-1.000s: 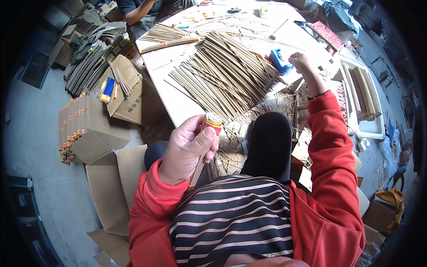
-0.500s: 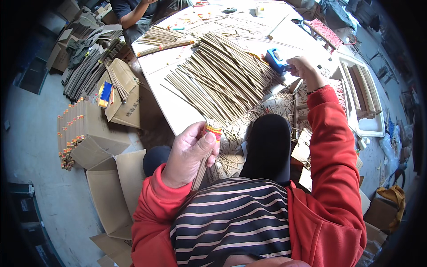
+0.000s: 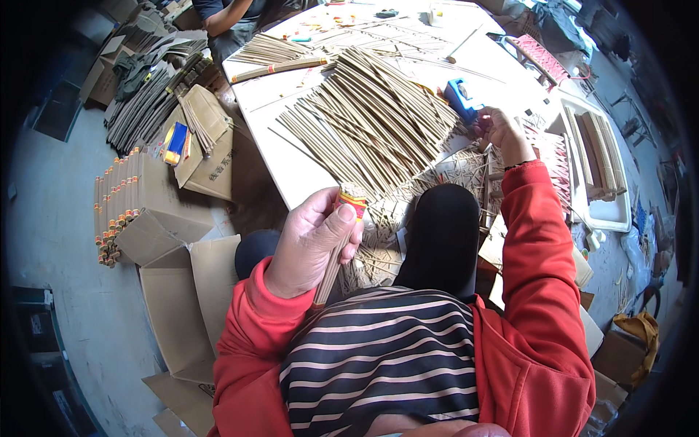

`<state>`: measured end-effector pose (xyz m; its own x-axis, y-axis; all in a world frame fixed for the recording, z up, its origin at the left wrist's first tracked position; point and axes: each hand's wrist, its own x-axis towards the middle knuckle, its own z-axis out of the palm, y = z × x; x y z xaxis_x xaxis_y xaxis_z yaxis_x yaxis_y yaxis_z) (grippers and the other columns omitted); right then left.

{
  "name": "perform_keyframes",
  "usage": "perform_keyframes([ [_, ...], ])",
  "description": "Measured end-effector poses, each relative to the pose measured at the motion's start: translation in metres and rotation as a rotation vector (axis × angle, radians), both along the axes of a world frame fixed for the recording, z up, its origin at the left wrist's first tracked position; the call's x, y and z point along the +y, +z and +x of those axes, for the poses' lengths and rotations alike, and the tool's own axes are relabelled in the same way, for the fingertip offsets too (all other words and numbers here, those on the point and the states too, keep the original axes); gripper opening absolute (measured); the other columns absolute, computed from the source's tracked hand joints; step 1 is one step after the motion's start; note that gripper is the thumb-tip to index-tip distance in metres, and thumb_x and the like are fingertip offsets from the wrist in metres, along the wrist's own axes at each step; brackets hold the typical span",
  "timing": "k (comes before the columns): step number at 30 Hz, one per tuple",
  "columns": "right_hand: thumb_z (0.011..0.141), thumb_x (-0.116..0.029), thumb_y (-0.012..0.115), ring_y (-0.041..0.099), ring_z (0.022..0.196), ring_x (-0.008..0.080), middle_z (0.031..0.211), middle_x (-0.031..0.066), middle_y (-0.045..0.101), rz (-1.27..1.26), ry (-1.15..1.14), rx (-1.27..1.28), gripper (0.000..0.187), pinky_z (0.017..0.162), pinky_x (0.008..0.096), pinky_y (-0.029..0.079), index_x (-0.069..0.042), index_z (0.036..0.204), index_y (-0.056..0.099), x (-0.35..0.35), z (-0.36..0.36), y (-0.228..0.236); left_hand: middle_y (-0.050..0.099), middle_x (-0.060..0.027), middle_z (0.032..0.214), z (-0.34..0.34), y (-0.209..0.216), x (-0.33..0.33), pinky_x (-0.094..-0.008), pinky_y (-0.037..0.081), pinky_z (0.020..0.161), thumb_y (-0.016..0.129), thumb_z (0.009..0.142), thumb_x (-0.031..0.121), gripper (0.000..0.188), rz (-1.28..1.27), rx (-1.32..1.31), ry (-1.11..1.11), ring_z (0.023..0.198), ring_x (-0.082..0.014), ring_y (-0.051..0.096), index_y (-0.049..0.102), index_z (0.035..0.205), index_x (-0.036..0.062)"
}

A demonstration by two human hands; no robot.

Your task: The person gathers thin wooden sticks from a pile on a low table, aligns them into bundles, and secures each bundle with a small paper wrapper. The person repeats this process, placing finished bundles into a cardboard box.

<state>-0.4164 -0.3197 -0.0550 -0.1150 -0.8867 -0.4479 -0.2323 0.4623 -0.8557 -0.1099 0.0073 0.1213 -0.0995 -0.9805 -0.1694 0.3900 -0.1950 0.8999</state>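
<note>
My left hand [image 3: 309, 240] is closed around an upright bundle of thin brown incense sticks [image 3: 329, 280], held in front of my chest. A red and yellow paper band [image 3: 353, 206] wraps the bundle's top, under my thumb. At the table's right side, my right hand [image 3: 504, 135] has its fingers pinched together beside a blue tape dispenser [image 3: 459, 100]. What the pinch holds, if anything, is too small to make out. Between the hands and farther off, a large pile of loose incense sticks [image 3: 378, 116] covers part of the white table [image 3: 266, 138].
An open cardboard box [image 3: 169, 306] stands at my left, near stacked banded bundles [image 3: 116, 204]. On the right, a white tub [image 3: 610, 215] holds more sticks. Broken sticks [image 3: 375, 258] litter the area by my knees. Another person's arm [image 3: 227, 18] shows beyond the table.
My right hand has drawn back slightly from the tape dispenser, toward me and to the right. My left hand keeps its hold on the bundle. The whole view has shifted a little.
</note>
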Motion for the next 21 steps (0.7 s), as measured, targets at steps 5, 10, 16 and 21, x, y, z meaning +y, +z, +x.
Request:
perform_keyframes([
  [5, 0.08, -0.014, 0.055, 0.055, 0.06, 0.0145, 0.072, 0.0058, 0.057, -0.058, -0.015, 0.009, 0.011, 0.053, 0.0241, 0.046, -0.003, 0.081, 0.056, 0.014, -0.004, 0.007, 0.053, -0.0022, 0.071, 0.004, 0.001, 0.0, -0.0165, 0.039, 0.048, 0.056, 0.088, 0.028, 0.031, 0.032, -0.013, 0.048, 0.055, -0.0045, 0.048, 0.05, 0.102, 0.0018],
  [10, 0.084, -0.017, 0.055, 0.053, 0.059, 0.0102, 0.069, 0.0027, 0.056, -0.317, 0.105, -0.282, 0.013, 0.055, 0.0226, 0.045, -0.004, 0.083, 0.057, 0.085, 0.04, 0.078, 0.055, -0.0068, 0.073, 0.015, -0.004, -0.004, -0.0195, 0.041, 0.046, 0.056, 0.087, 0.03, 0.031, -0.005, 0.028, 0.061, 0.054, -0.0082, 0.05, 0.048, 0.1, 0.0028],
  [16, 0.087, -0.013, 0.057, 0.054, 0.067, 0.0081, 0.075, 0.0018, 0.057, -0.455, 0.835, -0.686, 0.012, 0.061, 0.0214, 0.045, -0.002, 0.086, 0.058, 0.227, 0.127, 0.175, 0.055, -0.0065, 0.074, 0.018, -0.005, 0.001, -0.019, 0.041, 0.046, 0.055, 0.088, 0.029, 0.029, -0.035, -0.008, 0.086, 0.053, -0.0081, 0.05, 0.048, 0.099, 0.0024],
  [21, 0.085, -0.012, 0.059, 0.051, 0.073, 0.0088, 0.079, 0.0023, 0.056, -0.69, 0.996, -0.469, 0.011, 0.064, 0.0215, 0.042, -0.001, 0.084, 0.059, 0.249, 0.155, 0.191, 0.056, -0.0065, 0.074, 0.018, 0.0, 0.009, -0.0192, 0.041, 0.045, 0.054, 0.088, 0.027, 0.027, -0.075, -0.001, 0.102, 0.053, -0.0087, 0.051, 0.048, 0.097, 0.0026],
])
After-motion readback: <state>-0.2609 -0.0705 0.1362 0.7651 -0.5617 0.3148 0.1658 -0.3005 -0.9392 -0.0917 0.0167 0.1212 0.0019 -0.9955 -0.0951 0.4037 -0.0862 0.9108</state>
